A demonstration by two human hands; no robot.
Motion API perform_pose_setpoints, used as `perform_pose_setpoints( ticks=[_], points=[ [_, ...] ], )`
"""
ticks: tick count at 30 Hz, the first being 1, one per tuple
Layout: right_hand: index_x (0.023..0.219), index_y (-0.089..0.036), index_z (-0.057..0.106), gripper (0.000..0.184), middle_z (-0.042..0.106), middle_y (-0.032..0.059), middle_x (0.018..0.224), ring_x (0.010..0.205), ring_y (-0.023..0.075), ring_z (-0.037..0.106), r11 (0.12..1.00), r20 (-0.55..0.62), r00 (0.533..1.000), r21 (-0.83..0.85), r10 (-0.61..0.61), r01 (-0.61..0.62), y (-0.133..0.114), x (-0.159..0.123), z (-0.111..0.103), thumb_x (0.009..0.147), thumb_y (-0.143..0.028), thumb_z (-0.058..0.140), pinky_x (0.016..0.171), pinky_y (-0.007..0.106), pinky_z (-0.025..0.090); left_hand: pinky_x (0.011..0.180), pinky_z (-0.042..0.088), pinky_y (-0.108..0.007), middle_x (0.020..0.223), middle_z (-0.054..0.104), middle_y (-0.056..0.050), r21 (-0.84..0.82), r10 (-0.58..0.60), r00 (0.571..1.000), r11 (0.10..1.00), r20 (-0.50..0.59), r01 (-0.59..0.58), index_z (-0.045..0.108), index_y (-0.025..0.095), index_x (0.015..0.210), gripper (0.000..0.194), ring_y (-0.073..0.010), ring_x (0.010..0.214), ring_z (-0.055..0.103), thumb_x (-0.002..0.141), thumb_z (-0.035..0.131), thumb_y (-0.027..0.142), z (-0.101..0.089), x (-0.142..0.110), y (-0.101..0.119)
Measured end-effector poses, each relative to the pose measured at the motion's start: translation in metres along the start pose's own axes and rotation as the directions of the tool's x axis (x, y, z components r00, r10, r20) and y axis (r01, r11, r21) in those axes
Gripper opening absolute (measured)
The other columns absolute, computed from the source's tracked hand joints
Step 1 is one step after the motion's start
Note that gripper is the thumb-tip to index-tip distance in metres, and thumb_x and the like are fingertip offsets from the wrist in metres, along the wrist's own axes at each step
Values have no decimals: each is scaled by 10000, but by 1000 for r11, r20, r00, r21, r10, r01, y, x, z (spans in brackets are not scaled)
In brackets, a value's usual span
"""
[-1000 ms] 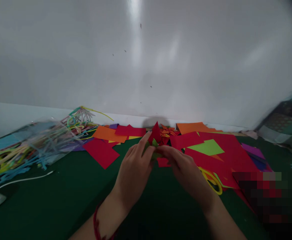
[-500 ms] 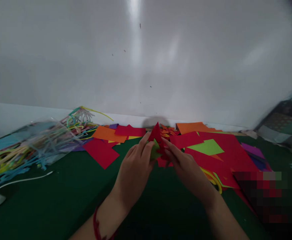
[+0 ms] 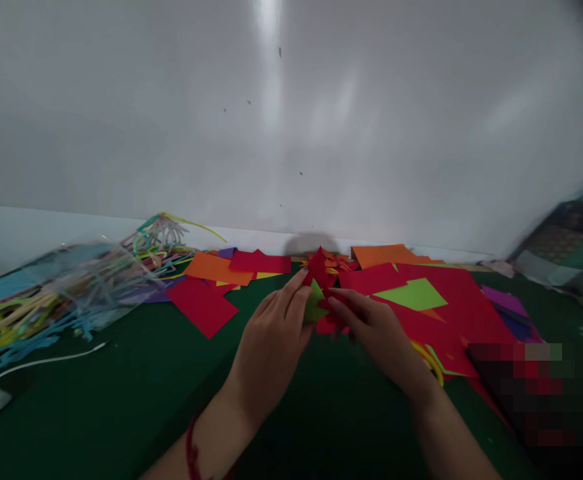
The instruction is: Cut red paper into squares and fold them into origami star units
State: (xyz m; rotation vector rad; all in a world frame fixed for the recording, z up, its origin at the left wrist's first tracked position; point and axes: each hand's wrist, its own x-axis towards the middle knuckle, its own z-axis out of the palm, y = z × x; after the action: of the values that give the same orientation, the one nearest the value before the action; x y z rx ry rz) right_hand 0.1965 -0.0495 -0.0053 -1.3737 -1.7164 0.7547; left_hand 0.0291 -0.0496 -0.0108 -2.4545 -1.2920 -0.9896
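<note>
Between my hands, above the green tabletop point(image 3: 316, 420), is a folded paper piece point(image 3: 315, 303) in red and lime green with a pointed red tip sticking up. My left hand point(image 3: 276, 327) grips it from the left, fingers closed around the side and lower part. From the right, my right hand point(image 3: 366, 323) pinches the red edge of the same piece between thumb and fingers. The underside of the folded paper is hidden by my fingers.
Red paper sheets point(image 3: 456, 300) and a lime green sheet point(image 3: 414, 295) lie to the right, with yellow-handled scissors point(image 3: 434, 363) partly showing. On the left are pipe cleaners point(image 3: 31, 313), a white cable point(image 3: 46, 361) and a red sheet point(image 3: 204, 307). A white wall point(image 3: 171, 133) stands behind.
The folded paper has shifted slightly right and its tip sits a little lower. My right hand's fingers have drawn in closer on its right edge, while my left hand still grips it.
</note>
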Motion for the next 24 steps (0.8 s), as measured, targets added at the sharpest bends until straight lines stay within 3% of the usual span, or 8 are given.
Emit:
perform_pose_setpoints(
  ticks=[10,19,24],
  points=[
    [931,-208,619,214,657,-12,590,514,118,594,999,17,1000,47,-25,24,0,0,-1,850,-356,487,470,209,426,899,467,-411,1273,489,-112,-33,5,1000,999,-20,-6,473,162,1127,352,-253,1122,501,789,567,141,0,-1,2],
    [986,-201,613,256,658,4,583,552,143,613,1000,51,998,13,-25,24,2,0,-2,863,-366,460,480,233,434,910,471,-387,1280,485,-104,-25,-5,1000,1000,-19,4,469,159,1126,373,-230,1123,498,772,584,140,2,-2,1],
    [883,-186,635,260,662,12,622,581,138,610,999,82,996,28,-24,22,3,-2,-4,860,-378,462,499,230,441,902,474,-398,1281,483,-102,-41,3,1000,999,-26,-4,474,167,1115,354,-238,1123,494,778,578,142,2,-2,1]
  ],
)
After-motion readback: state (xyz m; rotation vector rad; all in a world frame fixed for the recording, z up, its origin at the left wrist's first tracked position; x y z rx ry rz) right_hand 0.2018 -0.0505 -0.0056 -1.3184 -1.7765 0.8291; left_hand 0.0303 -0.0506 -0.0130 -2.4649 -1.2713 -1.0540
